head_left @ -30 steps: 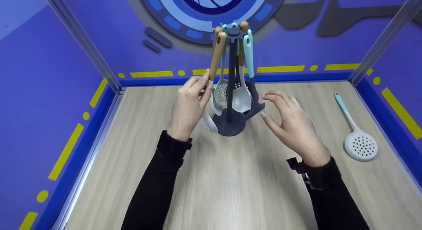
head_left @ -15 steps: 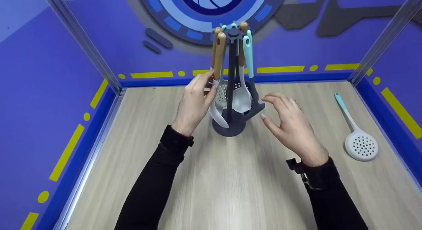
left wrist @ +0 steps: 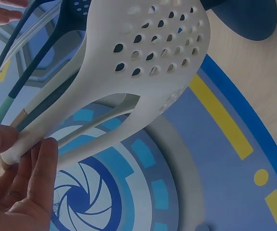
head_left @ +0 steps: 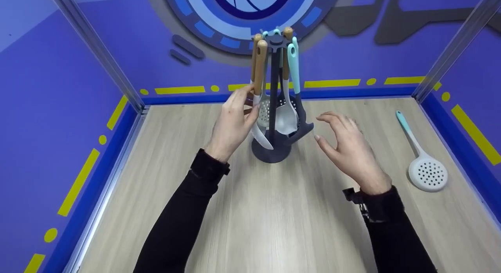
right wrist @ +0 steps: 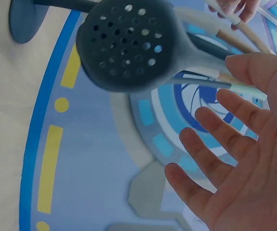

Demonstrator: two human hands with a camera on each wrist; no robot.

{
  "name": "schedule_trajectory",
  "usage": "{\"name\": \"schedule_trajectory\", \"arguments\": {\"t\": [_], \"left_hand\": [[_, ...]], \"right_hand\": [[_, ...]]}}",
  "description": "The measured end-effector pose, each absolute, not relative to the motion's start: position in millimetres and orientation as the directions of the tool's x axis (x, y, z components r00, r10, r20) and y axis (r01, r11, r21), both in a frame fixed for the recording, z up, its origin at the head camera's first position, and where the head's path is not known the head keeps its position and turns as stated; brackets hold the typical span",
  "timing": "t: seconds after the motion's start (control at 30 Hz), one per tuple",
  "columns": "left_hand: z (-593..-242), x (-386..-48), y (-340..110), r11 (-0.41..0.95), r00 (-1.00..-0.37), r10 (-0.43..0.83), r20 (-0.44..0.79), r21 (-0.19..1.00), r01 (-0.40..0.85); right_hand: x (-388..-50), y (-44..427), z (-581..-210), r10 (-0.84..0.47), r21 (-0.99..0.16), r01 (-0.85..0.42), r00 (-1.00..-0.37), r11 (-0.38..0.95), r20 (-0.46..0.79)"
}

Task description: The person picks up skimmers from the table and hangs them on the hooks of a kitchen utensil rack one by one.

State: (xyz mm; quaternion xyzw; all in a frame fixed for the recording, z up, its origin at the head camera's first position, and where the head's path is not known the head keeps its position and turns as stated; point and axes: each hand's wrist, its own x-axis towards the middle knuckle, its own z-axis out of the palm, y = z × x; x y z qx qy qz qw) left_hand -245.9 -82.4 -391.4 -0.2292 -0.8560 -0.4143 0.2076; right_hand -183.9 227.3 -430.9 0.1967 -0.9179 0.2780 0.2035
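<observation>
My left hand pinches a white slotted skimmer at its neck, just under the wooden handle. The skimmer stands upright at the left side of a dark utensil stand, its handle top close to the stand's head. Whether it hangs from a hook there is hard to tell. My right hand is held to the right of the stand, fingers spread and relaxed, holding nothing. Nearest to it hangs a dark slotted skimmer with a mint handle.
Other utensils hang on the stand, among them a pale ladle and a grey perforated spoon. A light grey skimmer with a mint handle lies on the wooden table at the right. Purple panels enclose the back and sides.
My left hand has moved right with the white skimmer, bringing its handle nearer the stand and turning its head inward. My right hand has barely shifted.
</observation>
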Motion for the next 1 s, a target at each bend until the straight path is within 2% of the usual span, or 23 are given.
{"name": "schedule_trajectory", "arguments": {"t": [0.5, 1.0], "left_hand": [[-411.3, -238.3, -84.8, 0.674, -0.811, 0.222, 0.542, 0.515, 0.529], [-448.1, -222.2, -103.0, 0.737, -0.869, 0.153, 0.471, 0.531, 0.418]], "right_hand": [[-200.0, 253.7, -444.5, -0.157, -0.446, -0.329, -0.912, 0.832, 0.379], [-217.9, 300.2, -462.9, -0.008, -0.443, -0.103, -0.978, 0.890, 0.210]]}}
